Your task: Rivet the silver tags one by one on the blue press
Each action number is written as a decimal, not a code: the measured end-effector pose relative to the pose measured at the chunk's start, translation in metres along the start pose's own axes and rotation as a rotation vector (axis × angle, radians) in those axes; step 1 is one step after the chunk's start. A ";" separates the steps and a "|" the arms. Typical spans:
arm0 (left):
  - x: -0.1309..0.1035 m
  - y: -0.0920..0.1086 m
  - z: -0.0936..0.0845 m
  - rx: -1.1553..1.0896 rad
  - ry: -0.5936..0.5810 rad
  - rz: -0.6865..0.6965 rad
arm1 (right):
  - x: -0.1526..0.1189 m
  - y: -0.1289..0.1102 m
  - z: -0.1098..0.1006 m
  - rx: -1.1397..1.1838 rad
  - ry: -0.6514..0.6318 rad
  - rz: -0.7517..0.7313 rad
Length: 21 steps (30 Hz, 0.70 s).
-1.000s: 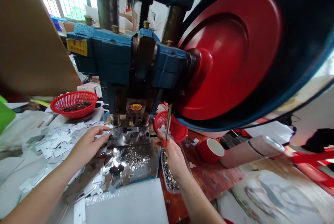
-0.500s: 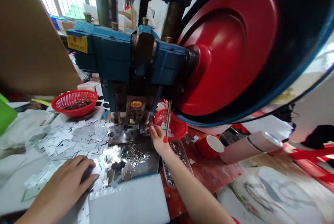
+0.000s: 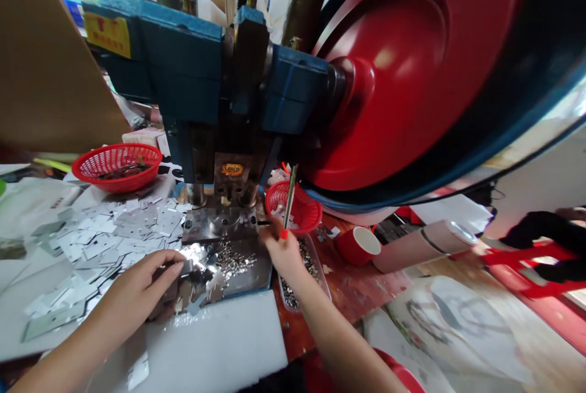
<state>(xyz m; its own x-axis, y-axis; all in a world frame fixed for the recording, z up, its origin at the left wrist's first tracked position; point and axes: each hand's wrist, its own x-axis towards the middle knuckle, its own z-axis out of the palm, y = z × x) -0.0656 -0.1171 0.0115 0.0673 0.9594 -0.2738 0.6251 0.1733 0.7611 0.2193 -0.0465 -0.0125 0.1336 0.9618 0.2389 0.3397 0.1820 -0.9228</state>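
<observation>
My left hand [image 3: 153,280] pinches a small metal plate [image 3: 187,267] between thumb and fingers, beside the shiny pieces at the left of the press bed. My right hand [image 3: 282,252] is just right of the die [image 3: 222,223]. Its fingers are drawn together and somewhat blurred; a thin dark thing shows at their tips, but I cannot make out what it is. A thin metal rod with a red end [image 3: 284,234] crosses in front of this hand, and whether the hand touches it is unclear. Small metal parts [image 3: 233,259] lie scattered before the die.
The blue press [image 3: 183,69] with its big red flywheel [image 3: 412,75] towers ahead. Flat metal plates [image 3: 101,240] are heaped at left, near a red basket [image 3: 116,167]. Another red basket [image 3: 311,213], a plastic box [image 3: 293,301], a red cup [image 3: 358,245] and a pink bottle [image 3: 425,246] stand at right.
My left hand has moved right and forward from the plate heap and now pinches a plate. My right hand has drawn back slightly from the die. The view has tilted downward.
</observation>
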 end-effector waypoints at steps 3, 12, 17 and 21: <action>0.005 0.007 0.010 -0.181 -0.026 -0.037 | -0.014 -0.010 0.008 -0.359 -0.320 -0.158; 0.010 0.003 0.025 -0.357 -0.024 -0.123 | -0.009 -0.022 0.026 -0.914 -0.582 -0.434; 0.012 0.005 0.025 -0.328 -0.030 -0.106 | -0.014 -0.019 0.030 -0.909 -0.572 -0.443; 0.012 0.002 0.026 -0.380 -0.034 -0.089 | -0.016 -0.018 0.033 -0.874 -0.573 -0.410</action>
<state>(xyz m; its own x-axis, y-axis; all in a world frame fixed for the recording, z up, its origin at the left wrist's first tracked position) -0.0429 -0.1111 -0.0055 0.0560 0.9302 -0.3627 0.2971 0.3313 0.8955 0.1801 -0.0586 -0.0095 -0.5101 0.8550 0.0934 0.8261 0.5173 -0.2236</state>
